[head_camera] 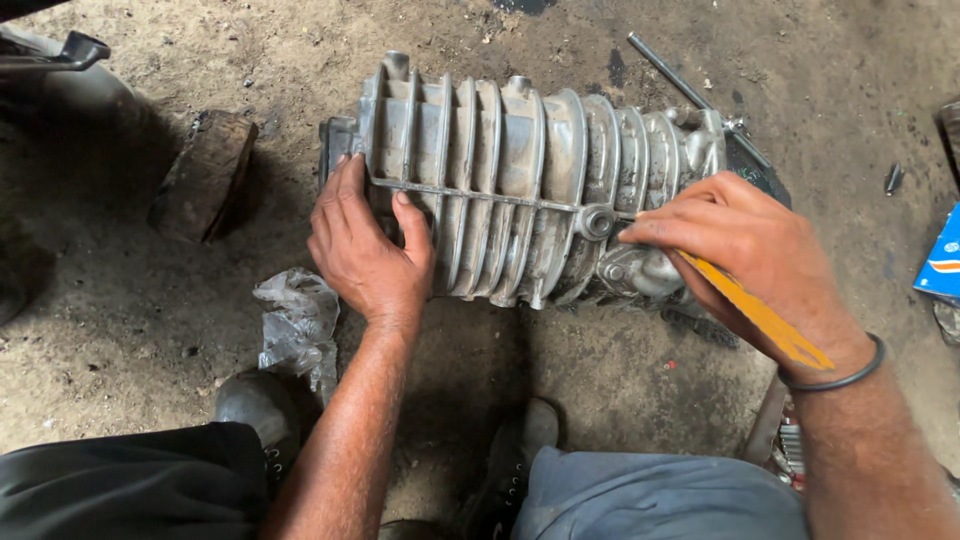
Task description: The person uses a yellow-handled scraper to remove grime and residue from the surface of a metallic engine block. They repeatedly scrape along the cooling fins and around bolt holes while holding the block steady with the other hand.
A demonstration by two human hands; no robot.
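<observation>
Dirt workshop floor (pixel 120 320), oil-stained, grit everywhere. Finned aluminium engine casing (pixel 520 190) lying across upper centre of frame, ribs running top to bottom, one thin cross-bar tying the fins together along the near face. Judged heavy and rigid, cast metal, greasy film likely so slippery on flat faces; fins thin at the edges, probably chip or bend if dropped. Best purchase looks like the cross-bar, the bolt boss at centre-right, or hooking fingers between ribs, not the smooth end faces. Left hand (pixel 365 250) at centre-left, spread flat over the casing's left end, fingers wide, thumb pressed against the cross-bar, palm bracing rather than gripping. Right hand (pixel 750 250) at centre-right, fingers pinched narrow around a yellow-handled tool (pixel 760 315), tip hidden at the bolt boss just below the cross-bar; handle runs back down under the palm toward the wrist. Casing sits between both hands, touching both. Crumpled clear plastic bag (pixel 295 320) left of centre on the floor, wooden block (pixel 205 175) at upper left, metal rod (pixel 670 70) at upper right behind the casing, blue carton (pixel 945 255) at right edge. Black shoes (pixel 510 450) at bottom centre.
</observation>
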